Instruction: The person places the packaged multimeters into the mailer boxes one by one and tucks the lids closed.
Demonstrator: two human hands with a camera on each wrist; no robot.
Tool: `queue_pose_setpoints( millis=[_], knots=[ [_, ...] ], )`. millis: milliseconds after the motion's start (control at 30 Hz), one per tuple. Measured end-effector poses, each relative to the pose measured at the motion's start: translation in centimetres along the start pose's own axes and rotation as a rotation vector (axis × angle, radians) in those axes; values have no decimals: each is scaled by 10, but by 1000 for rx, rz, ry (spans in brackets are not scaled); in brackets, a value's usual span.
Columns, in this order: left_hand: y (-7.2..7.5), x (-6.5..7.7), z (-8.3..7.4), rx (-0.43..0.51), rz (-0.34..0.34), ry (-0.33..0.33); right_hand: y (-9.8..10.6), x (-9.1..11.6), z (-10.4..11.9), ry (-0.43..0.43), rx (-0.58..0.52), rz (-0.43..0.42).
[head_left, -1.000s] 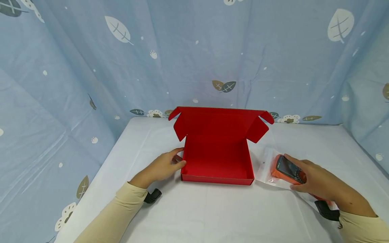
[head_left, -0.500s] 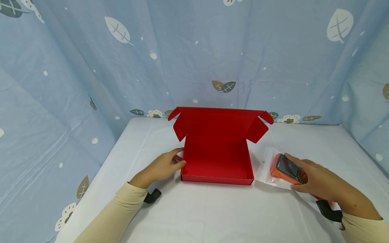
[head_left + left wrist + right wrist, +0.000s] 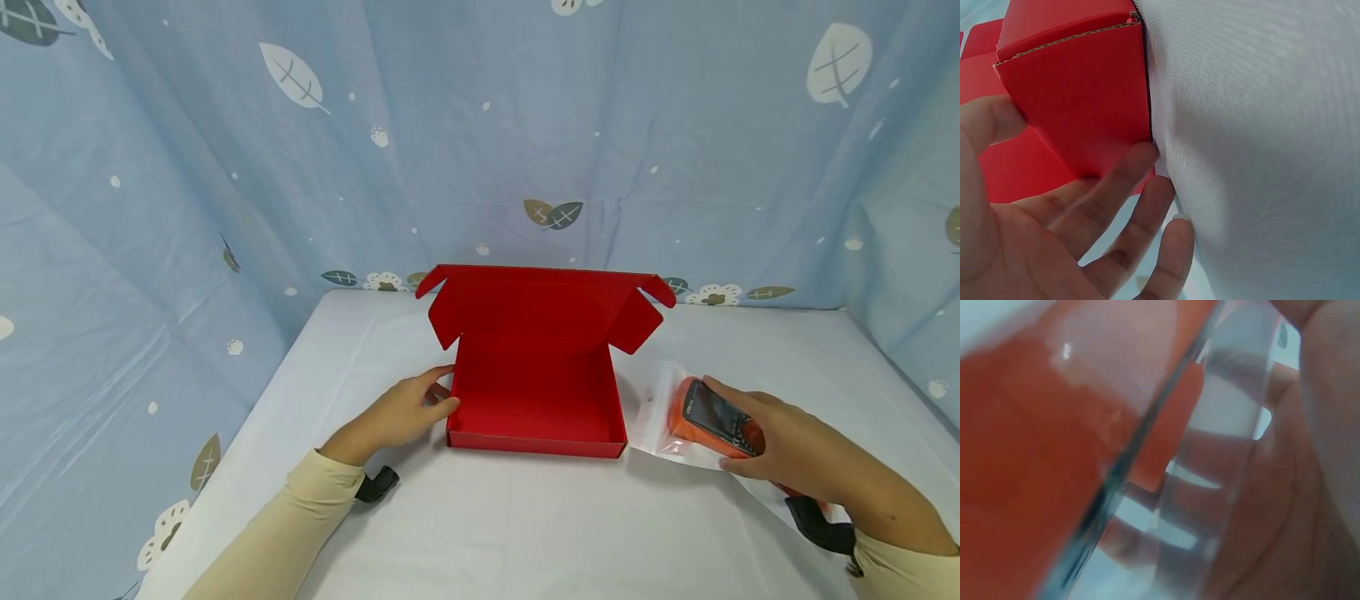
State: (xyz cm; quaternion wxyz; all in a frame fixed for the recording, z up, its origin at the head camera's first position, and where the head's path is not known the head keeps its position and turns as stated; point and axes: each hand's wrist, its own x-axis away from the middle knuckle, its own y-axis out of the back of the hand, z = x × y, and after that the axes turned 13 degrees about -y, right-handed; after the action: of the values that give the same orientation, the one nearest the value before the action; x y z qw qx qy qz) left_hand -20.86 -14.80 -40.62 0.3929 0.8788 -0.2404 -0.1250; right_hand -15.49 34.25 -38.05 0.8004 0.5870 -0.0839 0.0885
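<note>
An open red cardboard box stands in the middle with its lid raised at the back. My left hand rests at its left side, the thumb touching the wall's top edge; the left wrist view shows loosely spread fingers against the outer wall. To the right of the box my right hand grips a multimeter, orange with a dark screen, inside a clear plastic bag. The palm covers its lower part. The right wrist view shows blurred orange casing and clear plastic up close.
A white cloth covers the table. Blue patterned curtains hang behind the table and at both sides. The lid's red side flaps stick out at the back. A black wrist mount sits under the left forearm.
My right wrist has shifted slightly right and down while still gripping the multimeter, which has tilted a little. The left hand and the box have stayed in place.
</note>
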Motion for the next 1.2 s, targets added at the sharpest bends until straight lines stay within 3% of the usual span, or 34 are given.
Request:
queue_pose_setpoints(
  millis=[200, 733, 933, 1200],
  knots=[
    [0, 1, -2, 0, -1, -10, 2, 3, 6, -30, 2, 14],
    [-2, 1, 3, 9, -3, -16, -3, 11, 22, -15, 16, -4],
    [-2, 3, 5, 6, -8, -9, -2, 14, 30, 12, 33, -16],
    [-3, 2, 2, 20, 6, -47, -3, 21, 38, 67, 12, -55]
  ],
)
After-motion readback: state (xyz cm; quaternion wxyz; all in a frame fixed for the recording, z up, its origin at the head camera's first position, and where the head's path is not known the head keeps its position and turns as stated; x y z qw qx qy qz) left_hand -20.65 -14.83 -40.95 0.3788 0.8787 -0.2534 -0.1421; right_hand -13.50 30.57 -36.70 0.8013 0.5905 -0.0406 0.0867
